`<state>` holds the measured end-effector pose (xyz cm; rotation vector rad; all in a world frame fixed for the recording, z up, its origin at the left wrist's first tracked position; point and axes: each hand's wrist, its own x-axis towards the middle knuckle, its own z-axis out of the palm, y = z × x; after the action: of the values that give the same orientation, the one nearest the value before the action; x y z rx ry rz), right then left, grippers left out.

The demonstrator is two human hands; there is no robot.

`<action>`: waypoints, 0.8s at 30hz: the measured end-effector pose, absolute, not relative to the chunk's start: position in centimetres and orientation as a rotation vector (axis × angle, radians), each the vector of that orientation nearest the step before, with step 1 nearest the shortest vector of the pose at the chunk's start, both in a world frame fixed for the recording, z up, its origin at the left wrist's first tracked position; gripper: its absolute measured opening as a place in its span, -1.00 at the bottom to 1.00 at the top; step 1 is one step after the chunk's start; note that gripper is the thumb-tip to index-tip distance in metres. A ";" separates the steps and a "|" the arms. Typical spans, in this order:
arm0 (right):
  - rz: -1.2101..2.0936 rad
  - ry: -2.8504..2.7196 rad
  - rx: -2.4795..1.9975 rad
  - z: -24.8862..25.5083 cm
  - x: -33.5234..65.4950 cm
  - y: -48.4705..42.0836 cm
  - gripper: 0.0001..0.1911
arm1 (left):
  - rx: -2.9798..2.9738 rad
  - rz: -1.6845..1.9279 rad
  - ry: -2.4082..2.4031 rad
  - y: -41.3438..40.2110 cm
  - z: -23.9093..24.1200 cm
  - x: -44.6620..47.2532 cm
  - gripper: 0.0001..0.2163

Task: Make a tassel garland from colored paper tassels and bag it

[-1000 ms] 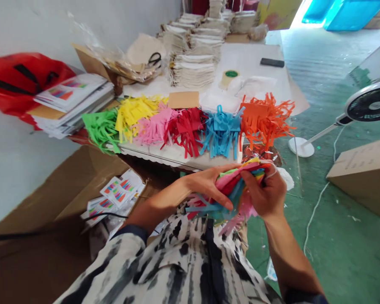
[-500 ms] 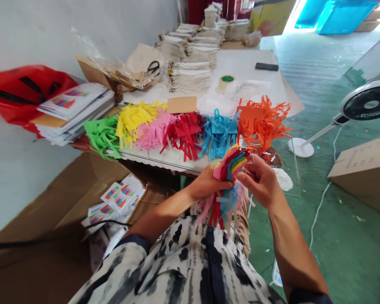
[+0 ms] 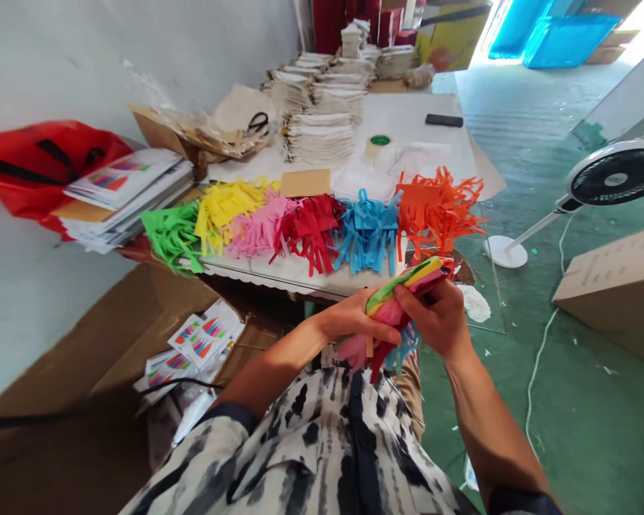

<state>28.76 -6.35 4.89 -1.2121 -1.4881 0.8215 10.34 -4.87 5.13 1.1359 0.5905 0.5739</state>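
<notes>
Fringes, likely light, soft, best held by the band: my left hand and right hand pinch them.

Observed one multicoloured fringed bundle, held up between both hands. Gripped around the lower left by the left hand; pinched near the upper end by the right hand, thumb on the face. Tilted, rising toward the right. Layered in green, yellow, pink and dark red along the folded band. Noted loose fringe below, in pink, red and light blue. Partly hidden by fingers.
</notes>
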 end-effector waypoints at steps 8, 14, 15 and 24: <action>0.937 -1.499 -1.126 5.1 28.6 -5.9 -0.72 | 1.044 0.684 0.812 -5.7 3.5 11.1 -0.59; 1.001 -1.611 -1.016 5.0 30.0 -5.9 -0.66 | 0.853 0.875 0.605 -3.7 4.8 9.1 -0.56; 0.947 -1.611 -1.056 4.6 29.8 -6.2 -0.72 | 0.831 0.904 0.582 -3.6 5.0 8.8 -0.60; 0.916 -1.787 -1.145 0.5 28.5 -9.1 -0.71 | 0.975 1.170 0.751 -1.6 4.7 7.0 -0.60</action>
<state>28.47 -9.13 0.47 -1.1451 -1.7866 0.9165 6.96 -1.60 4.70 0.9746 0.7515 1.1700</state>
